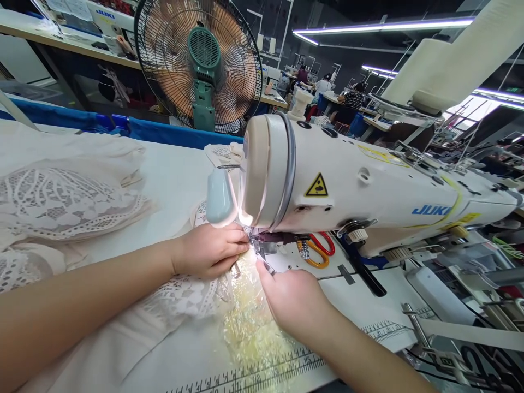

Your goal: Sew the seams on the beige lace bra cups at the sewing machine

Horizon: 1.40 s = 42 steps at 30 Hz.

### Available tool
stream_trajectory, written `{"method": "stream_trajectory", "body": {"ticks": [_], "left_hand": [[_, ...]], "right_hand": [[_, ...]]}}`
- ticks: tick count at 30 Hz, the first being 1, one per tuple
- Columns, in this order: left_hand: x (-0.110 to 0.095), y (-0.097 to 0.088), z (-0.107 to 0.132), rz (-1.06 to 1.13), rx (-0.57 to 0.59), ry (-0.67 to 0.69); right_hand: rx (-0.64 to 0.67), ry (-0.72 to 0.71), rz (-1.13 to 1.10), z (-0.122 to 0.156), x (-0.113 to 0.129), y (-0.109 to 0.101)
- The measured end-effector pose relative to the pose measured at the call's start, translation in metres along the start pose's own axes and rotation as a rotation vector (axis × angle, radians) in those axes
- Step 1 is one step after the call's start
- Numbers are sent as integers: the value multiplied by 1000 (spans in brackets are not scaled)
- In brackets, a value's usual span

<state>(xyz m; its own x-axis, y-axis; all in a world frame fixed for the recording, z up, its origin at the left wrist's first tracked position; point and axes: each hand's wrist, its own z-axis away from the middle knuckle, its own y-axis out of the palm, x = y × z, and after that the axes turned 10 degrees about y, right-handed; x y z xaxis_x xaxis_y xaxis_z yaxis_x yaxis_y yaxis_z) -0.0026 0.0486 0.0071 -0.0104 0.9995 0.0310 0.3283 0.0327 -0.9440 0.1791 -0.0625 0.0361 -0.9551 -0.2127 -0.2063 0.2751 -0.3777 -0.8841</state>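
My left hand (210,250) lies on white lace fabric (180,297) with its fingers curled and pressed together, pinching the cloth right beside the needle area (257,240) of a white Juki sewing machine (368,191). My right hand (292,297) is closed, gripping a small metal tool (266,266) whose tip points at the presser foot. Shiny clear plastic (245,322) lies between both hands under the machine's lamp.
More white lace pieces (61,202) are piled at the left on the table (172,174). Red and orange scissors (319,248) lie behind the needle. A large standing fan (200,65) stands at the back. Other people sit at distant workstations (347,101). A ruler strip (262,374) marks the table's front edge.
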Motion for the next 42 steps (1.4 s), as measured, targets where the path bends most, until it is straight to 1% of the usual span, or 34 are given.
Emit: {"method": "stream_trajectory", "body": {"ticks": [4,8,11,13,14,17,19,20,21,23,24,25,26,27,29,31,32,34,35,37,39,41,42], "left_hand": [[4,0,-1,-15,10,-36],[7,-2,1,-29,72,-98],[2,-10,5,-49,40,-146],[-7,-19,8,-32,32,-144],[-13,-23,9,-20,62,-133],[-29,-35,9,-25,245,-117],[-36,-40,6,-31,331,-163],[-37,-43,4,0,335,-204],[-38,-47,3,66,308,-254],[-37,-55,-2,285,197,-374],[-36,-58,-4,411,132,-436],[-35,-60,-6,521,74,-490],[-34,-61,-9,585,38,-540],[-34,-60,-11,597,22,-588],[-34,-53,-12,509,25,-655],[-36,-40,-12,379,42,-696],[-38,-33,-10,334,51,-712],[-41,-20,-7,276,73,-737],[-43,-16,-6,250,95,-744],[-48,-11,-5,192,176,-731],[-53,-11,-6,132,277,-700],[-59,-14,-10,64,396,-668],[-62,-16,-12,42,432,-661]], "right_hand": [[-25,-2,-8,0,1,3],[-67,13,-60,4,0,4],[-70,11,-123,16,-2,8],[-131,-12,-174,27,-4,16],[-183,-35,-212,33,-4,22],[-332,-129,-406,50,1,42],[-408,-187,-594,56,10,52],[-454,-213,-693,58,16,56],[-505,-242,-786,59,23,59],[-601,-315,-920,58,38,60],[-620,-353,-949,57,46,58],[-610,-377,-956,55,53,56],[-579,-376,-952,54,58,52],[-540,-339,-946,52,62,49],[-495,-214,-953,49,64,43],[-511,-97,-999,46,60,40],[-521,-62,-1022,45,56,40],[-493,-21,-1052,43,47,41],[-455,1,-1049,43,43,42],[-356,48,-1001,43,36,42],[-259,88,-930,44,33,39],[-186,109,-883,46,30,35],[-157,107,-872,46,30,32]]}}
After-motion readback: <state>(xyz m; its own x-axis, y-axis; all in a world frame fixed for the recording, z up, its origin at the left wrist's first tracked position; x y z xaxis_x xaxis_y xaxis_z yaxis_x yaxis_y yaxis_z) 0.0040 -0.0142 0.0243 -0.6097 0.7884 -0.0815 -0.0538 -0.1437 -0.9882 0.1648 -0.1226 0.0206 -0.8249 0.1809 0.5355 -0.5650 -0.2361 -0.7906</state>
